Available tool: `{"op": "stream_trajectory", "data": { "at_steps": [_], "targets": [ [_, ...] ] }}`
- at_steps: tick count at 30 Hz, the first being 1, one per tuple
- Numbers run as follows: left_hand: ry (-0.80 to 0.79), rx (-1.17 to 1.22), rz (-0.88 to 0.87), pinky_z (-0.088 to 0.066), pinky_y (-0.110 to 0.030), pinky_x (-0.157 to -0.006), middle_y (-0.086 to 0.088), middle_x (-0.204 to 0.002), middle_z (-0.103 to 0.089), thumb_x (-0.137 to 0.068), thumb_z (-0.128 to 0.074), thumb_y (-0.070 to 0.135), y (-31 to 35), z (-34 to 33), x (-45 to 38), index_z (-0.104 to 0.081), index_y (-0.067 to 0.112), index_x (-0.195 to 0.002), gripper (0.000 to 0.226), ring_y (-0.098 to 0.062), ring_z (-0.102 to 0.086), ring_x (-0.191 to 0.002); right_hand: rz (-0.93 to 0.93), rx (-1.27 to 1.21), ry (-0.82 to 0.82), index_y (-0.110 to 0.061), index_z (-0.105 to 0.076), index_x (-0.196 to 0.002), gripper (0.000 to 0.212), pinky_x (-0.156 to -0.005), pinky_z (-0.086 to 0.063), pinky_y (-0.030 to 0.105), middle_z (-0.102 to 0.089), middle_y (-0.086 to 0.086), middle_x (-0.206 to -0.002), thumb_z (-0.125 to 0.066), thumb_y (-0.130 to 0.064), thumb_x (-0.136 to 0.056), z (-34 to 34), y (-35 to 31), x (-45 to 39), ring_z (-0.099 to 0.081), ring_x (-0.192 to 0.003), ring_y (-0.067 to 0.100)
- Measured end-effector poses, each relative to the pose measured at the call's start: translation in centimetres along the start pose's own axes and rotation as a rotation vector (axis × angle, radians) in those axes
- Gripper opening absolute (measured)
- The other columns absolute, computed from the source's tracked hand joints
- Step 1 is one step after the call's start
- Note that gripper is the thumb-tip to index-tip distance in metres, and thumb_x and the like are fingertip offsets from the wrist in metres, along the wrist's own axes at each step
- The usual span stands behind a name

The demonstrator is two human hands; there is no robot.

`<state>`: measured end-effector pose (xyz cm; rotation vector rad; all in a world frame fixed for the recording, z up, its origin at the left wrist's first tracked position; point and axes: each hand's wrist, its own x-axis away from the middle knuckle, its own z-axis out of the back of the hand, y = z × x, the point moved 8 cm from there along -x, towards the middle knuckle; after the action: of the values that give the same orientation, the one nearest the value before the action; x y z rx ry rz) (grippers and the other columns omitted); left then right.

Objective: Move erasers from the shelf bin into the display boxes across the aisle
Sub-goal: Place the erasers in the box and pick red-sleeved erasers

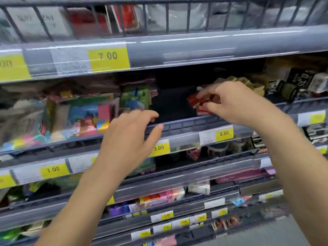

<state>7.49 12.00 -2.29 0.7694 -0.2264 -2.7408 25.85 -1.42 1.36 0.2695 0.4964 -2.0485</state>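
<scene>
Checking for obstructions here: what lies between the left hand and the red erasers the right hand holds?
In the head view, only the dark bare stretch of the shelf bin separates the left hand from the red erasers pinched by the right hand.

Head view faces shelves (177, 48) closely, angled downward.

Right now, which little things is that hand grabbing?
Find the yellow 5.00 price tag on the middle shelf's rail. Just above it, the right hand pinches small red and white packets. Beside them the bin looks dark and bare, unlike the colourful heap further left.
</scene>
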Motion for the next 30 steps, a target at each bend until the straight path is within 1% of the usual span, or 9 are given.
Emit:
{"op": "stream_trajectory", "data": {
  "at_steps": [2,6,9,12,15,18,21,26,30],
  "targets": [
    [0.015,-0.042,-0.008,-0.052,-0.042,-0.077,0.002,-0.102,-0.073,-0.099,-0.050,0.048,0.1,0.0,-0.2,-0.069,0.023,-0.124,0.040,-0.028,-0.067,-0.094,-0.016,0.070,-0.122,-0.030,-0.072,-0.117,0.029,-0.072,-0.033,0.009,-0.065,-0.007,-0.102,-0.071,-0.025,-0.088,-0.8,0.4,-1.0,-0.052,-0.080,0.007],
    [0.012,-0.075,0.001,-0.048,-0.039,-0.070,0.005,-0.094,-0.072,-0.098,-0.047,0.050,0.2,0.0,-0.4,-0.071,0.025,-0.119,0.040,-0.027,-0.068,-0.086,-0.077,0.217,-0.361,-0.031,-0.066,-0.128,0.040,-0.103,-0.044,0.030,-0.056,0.006,-0.142,-0.072,-0.032,-0.088,-2.8,1.0,-2.9,-0.056,-0.123,0.027],
    [-0.043,-0.040,0.042,-0.051,-0.039,-0.076,0.009,-0.099,-0.072,-0.097,-0.043,0.054,-0.1,-0.3,-0.6,-0.069,0.029,-0.121,0.043,-0.023,-0.066,-0.092,-0.084,0.252,-0.444,-0.030,-0.067,-0.126,0.039,-0.096,-0.047,0.025,-0.059,0.005,-0.136,-0.073,-0.031,-0.088,-3.6,1.1,-3.8,-0.059,-0.114,0.025],
    [-0.051,0.083,0.089,-0.050,-0.034,-0.079,0.020,-0.101,-0.067,-0.096,-0.043,0.060,-0.4,-0.2,-1.0,-0.065,0.033,-0.123,0.044,-0.012,-0.062,-0.095,-0.016,0.158,-0.348,-0.030,-0.067,-0.122,0.037,-0.076,-0.037,0.018,-0.060,-0.005,-0.108,-0.073,-0.027,-0.086,-2.8,0.9,-4.1,-0.054,-0.093,0.014],
    [-0.011,0.236,0.148,-0.046,-0.021,-0.073,0.031,-0.090,-0.061,-0.094,-0.045,0.065,0.1,-0.1,-2.0,-0.061,0.037,-0.117,0.040,0.003,-0.059,-0.089,0.091,-0.086,-0.136,-0.033,-0.066,-0.120,0.039,-0.074,-0.036,0.010,-0.058,-0.010,-0.107,-0.078,-0.026,-0.084,-1.1,0.0,-3.8,-0.056,-0.091,0.004],
    [-0.032,0.368,0.228,-0.047,-0.021,-0.072,0.027,-0.088,-0.066,-0.091,-0.047,0.072,1.0,-0.7,-3.8,-0.059,0.037,-0.116,0.045,0.007,-0.060,-0.088,0.198,-0.387,-0.047,-0.033,-0.063,-0.123,0.046,-0.079,-0.045,0.009,-0.064,-0.017,-0.105,-0.081,-0.023,-0.083,-0.2,-1.8,-2.6,-0.061,-0.094,0.000],
    [-0.107,0.454,0.250,-0.052,-0.026,-0.078,0.017,-0.088,-0.071,-0.093,-0.051,0.070,2.2,-1.5,-5.7,-0.065,0.031,-0.116,0.047,0.003,-0.065,-0.083,0.355,-0.403,0.032,-0.024,-0.066,-0.121,0.041,-0.087,-0.049,0.017,-0.068,-0.015,-0.111,-0.081,-0.024,-0.083,0.3,-3.6,-1.4,-0.065,-0.101,0.003],
    [-0.152,0.533,0.290,-0.056,-0.047,-0.082,-0.004,-0.077,-0.075,-0.093,-0.066,0.052,2.7,-2.6,-7.2,-0.071,0.013,-0.081,0.041,-0.024,-0.069,-0.077,0.473,-0.407,0.085,-0.021,-0.068,-0.112,0.031,-0.096,-0.047,0.020,-0.068,-0.012,-0.115,-0.078,-0.016,-0.083,0.4,-4.3,-0.7,-0.061,-0.111,0.001],
    [-0.159,0.688,0.302,-0.059,-0.034,-0.074,0.000,-0.074,-0.076,-0.096,-0.069,0.032,2.4,-3.6,-7.8,-0.074,0.022,-0.108,0.017,-0.014,-0.064,-0.062,0.412,-0.354,0.072,-0.027,-0.065,-0.122,0.043,-0.090,-0.045,0.014,-0.064,-0.020,-0.112,-0.080,-0.031,-0.082,0.4,-2.2,-1.3,-0.060,-0.104,0.000]
  ]
}}
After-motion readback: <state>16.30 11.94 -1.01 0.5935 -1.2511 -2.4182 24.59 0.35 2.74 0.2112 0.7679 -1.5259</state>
